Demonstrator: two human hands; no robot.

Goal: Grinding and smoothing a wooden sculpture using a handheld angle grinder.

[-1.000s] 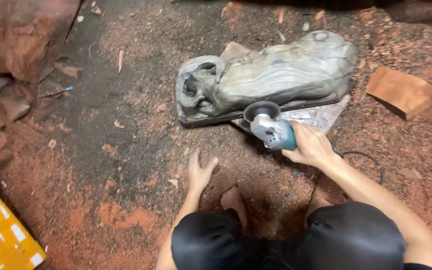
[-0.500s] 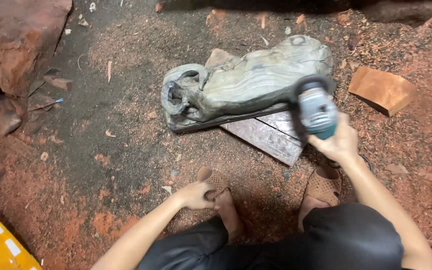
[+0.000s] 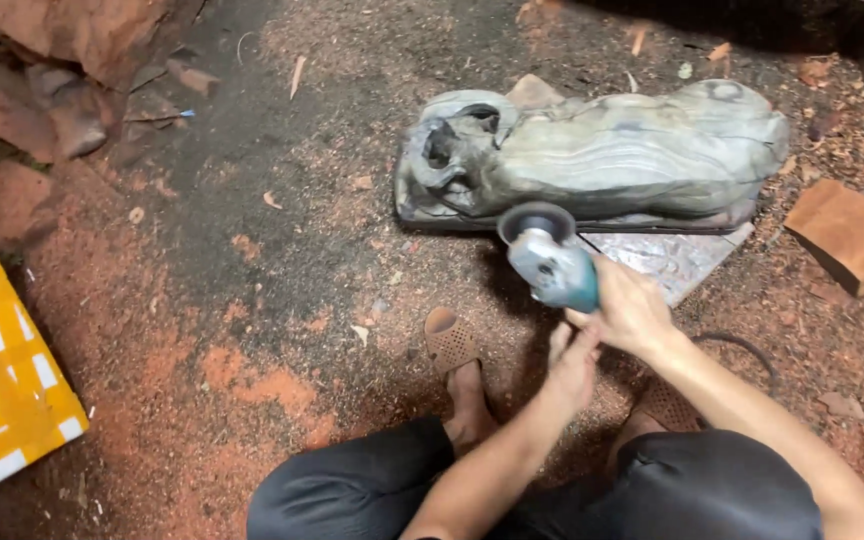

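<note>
Now both hands [image 3: 607, 330] grip angle grinder [image 3: 550, 260] beside carving [image 3: 602, 155].

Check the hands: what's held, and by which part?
An angle grinder, held by the rear of its teal body in the right hand. The left hand touches just behind it; whether it shares the grip can't be told.

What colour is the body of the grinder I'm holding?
Teal blue-green body with a grey metal head; the grinder shows best in the head view, gripped by the right hand.
</note>
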